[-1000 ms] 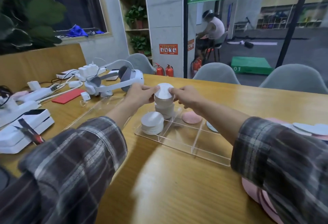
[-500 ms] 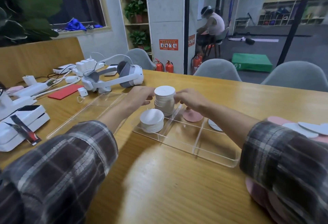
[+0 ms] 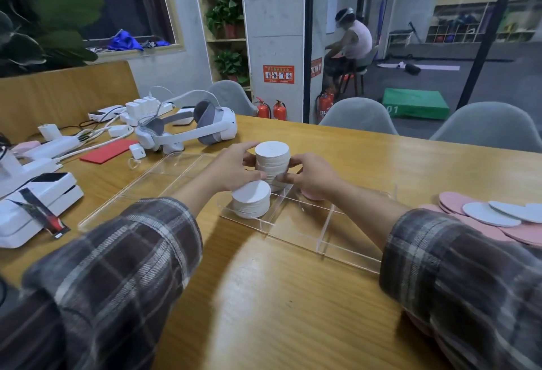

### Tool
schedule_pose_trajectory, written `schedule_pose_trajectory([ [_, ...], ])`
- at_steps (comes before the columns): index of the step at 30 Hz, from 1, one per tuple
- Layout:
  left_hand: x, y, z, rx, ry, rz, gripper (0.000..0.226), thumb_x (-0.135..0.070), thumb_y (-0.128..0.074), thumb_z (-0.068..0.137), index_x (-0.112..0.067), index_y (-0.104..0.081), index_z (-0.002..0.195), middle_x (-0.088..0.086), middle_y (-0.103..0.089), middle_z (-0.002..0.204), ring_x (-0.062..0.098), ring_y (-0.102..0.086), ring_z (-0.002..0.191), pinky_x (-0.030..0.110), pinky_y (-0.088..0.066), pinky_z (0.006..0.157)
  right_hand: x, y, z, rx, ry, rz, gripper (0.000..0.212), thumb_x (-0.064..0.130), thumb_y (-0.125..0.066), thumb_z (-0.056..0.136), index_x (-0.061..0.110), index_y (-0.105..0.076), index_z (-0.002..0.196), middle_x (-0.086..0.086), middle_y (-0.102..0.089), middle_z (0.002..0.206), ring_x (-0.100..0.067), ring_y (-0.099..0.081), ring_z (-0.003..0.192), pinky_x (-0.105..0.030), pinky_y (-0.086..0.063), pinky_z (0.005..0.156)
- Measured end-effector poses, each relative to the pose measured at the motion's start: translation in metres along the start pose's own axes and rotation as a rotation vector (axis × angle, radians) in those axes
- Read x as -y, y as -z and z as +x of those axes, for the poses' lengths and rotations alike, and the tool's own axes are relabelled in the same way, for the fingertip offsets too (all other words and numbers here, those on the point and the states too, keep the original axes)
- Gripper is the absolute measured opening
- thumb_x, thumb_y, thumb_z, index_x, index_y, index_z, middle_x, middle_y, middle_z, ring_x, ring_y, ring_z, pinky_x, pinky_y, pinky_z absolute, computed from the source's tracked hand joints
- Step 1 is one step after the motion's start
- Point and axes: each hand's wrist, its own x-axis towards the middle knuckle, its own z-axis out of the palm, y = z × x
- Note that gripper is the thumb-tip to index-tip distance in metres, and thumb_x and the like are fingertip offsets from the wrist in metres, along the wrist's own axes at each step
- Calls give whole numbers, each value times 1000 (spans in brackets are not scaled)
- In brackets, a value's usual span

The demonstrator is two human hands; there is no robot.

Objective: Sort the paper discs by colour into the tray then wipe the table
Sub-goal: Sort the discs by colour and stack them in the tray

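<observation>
Two plaid sleeves reach forward over the wooden table (image 3: 264,296). A clear divided tray (image 3: 349,261) lies ahead of them. In its near-left compartment sits a short stack of white discs (image 3: 251,199). Just behind it, in the far-left compartment, stands a tall stack of white discs (image 3: 272,164). The left hand (image 3: 231,170) and right hand (image 3: 313,176) each close their grip on it from opposite sides, fingers curled against its edge. A pink disc (image 3: 312,195) shows under the right hand. Loose pink and white discs (image 3: 492,217) lie on the table to the right. Beyond the tray rests a white headset (image 3: 202,129).
</observation>
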Motion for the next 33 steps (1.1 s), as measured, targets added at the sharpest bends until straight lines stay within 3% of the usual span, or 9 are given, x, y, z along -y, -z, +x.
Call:
schedule_pose_trajectory([
  [5,-5,8,-6,-24,13,-73,89,-16,-84,85,-19,-36,160,5,-51,155,21,-50,142,46,-46,115,6,14,-17,-72,-16,-58,72,46,-73,91,8,-49,148,-8,-58,144,-25,-54,130,-33,-42,103],
  [13,-66,7,-32,-230,-178,20,57,-15,-72,88,-21,-59,143,4,-57,144,21,-52,134,47,-45,113,2,65,-77,-118,-32,-138,62,41,-69,96,10,-50,146,-6,-60,139,-23,-57,122,-33,-44,99],
  [28,-236,-138,-54,86,-502,142,40,-19,-72,91,-22,-70,131,1,-66,133,18,-58,124,36,-48,104,-111,178,-245,-285,-176,-195,49,34,-68,95,12,-59,138,-6,-64,133,-22,-58,122,-33,-43,100],
  [33,-279,-200,-56,213,-547,144,39,-29,-71,95,-21,-69,133,-1,-66,133,17,-57,125,22,-39,93,-156,208,-294,-311,-252,-221,43,30,-68,95,14,-61,135,-3,-64,129,-21,-59,119,-28,-41,95],
])
